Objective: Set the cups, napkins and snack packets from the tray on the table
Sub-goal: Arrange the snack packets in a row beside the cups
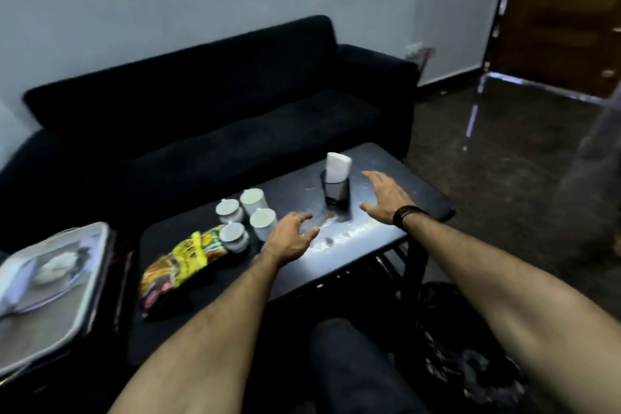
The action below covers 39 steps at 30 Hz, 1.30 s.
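Both hands, left hand [291, 239] and right hand [386, 196], hover empty, fingers spread wide.

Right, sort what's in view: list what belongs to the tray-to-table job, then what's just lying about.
Job:
- four white ceramic cups on the dark table
- white napkins in a black holder
- yellow and green snack packets
- silver metal tray
- both hands, left and right, open

Lying about:
- black sofa
- brown wooden door
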Motion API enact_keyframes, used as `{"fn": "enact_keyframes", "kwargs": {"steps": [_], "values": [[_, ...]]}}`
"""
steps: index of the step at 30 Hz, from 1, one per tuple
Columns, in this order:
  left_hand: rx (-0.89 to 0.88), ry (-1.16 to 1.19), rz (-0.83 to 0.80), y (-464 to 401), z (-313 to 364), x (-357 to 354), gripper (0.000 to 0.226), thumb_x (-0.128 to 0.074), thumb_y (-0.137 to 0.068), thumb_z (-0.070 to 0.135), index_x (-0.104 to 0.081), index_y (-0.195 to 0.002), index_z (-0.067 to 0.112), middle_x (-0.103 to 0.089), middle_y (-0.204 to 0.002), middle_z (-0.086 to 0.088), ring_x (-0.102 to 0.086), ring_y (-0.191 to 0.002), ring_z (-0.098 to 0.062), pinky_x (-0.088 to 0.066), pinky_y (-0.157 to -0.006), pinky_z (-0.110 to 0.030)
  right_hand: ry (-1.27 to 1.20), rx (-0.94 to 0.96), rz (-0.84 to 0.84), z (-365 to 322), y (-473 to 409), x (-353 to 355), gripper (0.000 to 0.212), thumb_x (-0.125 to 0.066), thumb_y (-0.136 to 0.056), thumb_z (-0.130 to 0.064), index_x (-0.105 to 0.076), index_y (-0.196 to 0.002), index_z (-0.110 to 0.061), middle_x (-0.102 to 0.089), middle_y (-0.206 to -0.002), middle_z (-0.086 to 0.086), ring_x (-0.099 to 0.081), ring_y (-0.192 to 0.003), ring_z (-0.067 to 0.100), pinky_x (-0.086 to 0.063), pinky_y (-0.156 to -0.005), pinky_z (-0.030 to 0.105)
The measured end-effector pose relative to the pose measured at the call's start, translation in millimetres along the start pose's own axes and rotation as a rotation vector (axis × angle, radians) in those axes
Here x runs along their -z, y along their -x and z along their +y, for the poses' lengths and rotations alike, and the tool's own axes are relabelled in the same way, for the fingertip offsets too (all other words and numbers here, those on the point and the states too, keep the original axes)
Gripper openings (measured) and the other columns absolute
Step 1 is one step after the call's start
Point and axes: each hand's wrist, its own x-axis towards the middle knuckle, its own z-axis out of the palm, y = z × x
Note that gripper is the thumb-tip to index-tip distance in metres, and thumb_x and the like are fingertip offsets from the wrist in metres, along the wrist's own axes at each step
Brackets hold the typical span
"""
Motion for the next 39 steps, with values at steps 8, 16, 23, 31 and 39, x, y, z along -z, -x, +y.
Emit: {"fn": "enact_keyframes", "kwargs": {"steps": [8, 16, 23, 31, 39], "values": [[0.281, -0.011, 0.257, 80.4, -120.0, 69.7, 0.047, -0.061, -0.092, 0.036, -0.059, -0.132, 0.01, -0.06, -0.134, -0.012, -0.051, -0.127, -0.028, -0.038, -0.109, -0.035, -0.044, 0.307, -0.124, -162.9, -21.7, -58.9, 0.083, -0.07, -0.081, -0.038, -0.028, -0.151, -0.021, -0.033, -0.156, 0.006, -0.033, -0.143, 0.026, -0.032, -0.115, 0.036], [0.577, 0.002, 0.353, 127.7, -202.7, 63.9, 0.057, -0.058, -0.093, 0.044, -0.048, -0.141, 0.015, -0.051, -0.139, -0.01, -0.048, -0.129, -0.028, -0.042, -0.107, -0.04, -0.056, 0.501, -0.311, -262.6, -8.2, -147.5, 0.075, -0.066, -0.085, -0.034, -0.032, -0.149, -0.017, -0.034, -0.155, 0.006, -0.034, -0.142, 0.025, -0.031, -0.116, 0.036], [0.672, 0.014, 0.41, 123.3, -248.6, 58.0, 0.069, -0.057, -0.091, 0.047, -0.035, -0.15, 0.017, -0.039, -0.147, -0.01, -0.047, -0.13, -0.028, -0.045, -0.103, -0.041, 0.039, 0.519, -0.438, -299.7, -14.9, -222.3, 0.08, -0.065, -0.084, -0.031, -0.025, -0.152, -0.016, -0.021, -0.161, 0.012, -0.023, -0.148, 0.029, -0.022, -0.121, 0.038], [0.739, 0.051, 0.347, 103.2, -300.6, 33.7, 0.087, -0.048, -0.088, 0.067, -0.01, -0.157, 0.031, -0.008, -0.165, -0.007, -0.027, -0.146, -0.032, -0.036, -0.111, -0.047, 0.236, 0.461, -0.546, -306.0, -26.6, -288.8, 0.091, -0.066, -0.084, -0.036, -0.011, -0.155, -0.021, 0.001, -0.164, 0.013, -0.002, -0.151, 0.035, -0.018, -0.122, 0.05], [0.744, 0.025, 0.525, 105.1, -317.6, -8.3, 0.082, -0.039, -0.087, 0.072, 0.004, -0.152, 0.048, -0.007, -0.165, -0.007, -0.03, -0.145, -0.033, -0.041, -0.107, -0.047, 0.363, 0.628, -0.401, -307.4, -20.8, -321.7, 0.081, -0.057, -0.088, -0.033, -0.01, -0.154, -0.027, -0.023, -0.155, 0.013, -0.029, -0.14, 0.035, -0.027, -0.112, 0.056]]}}
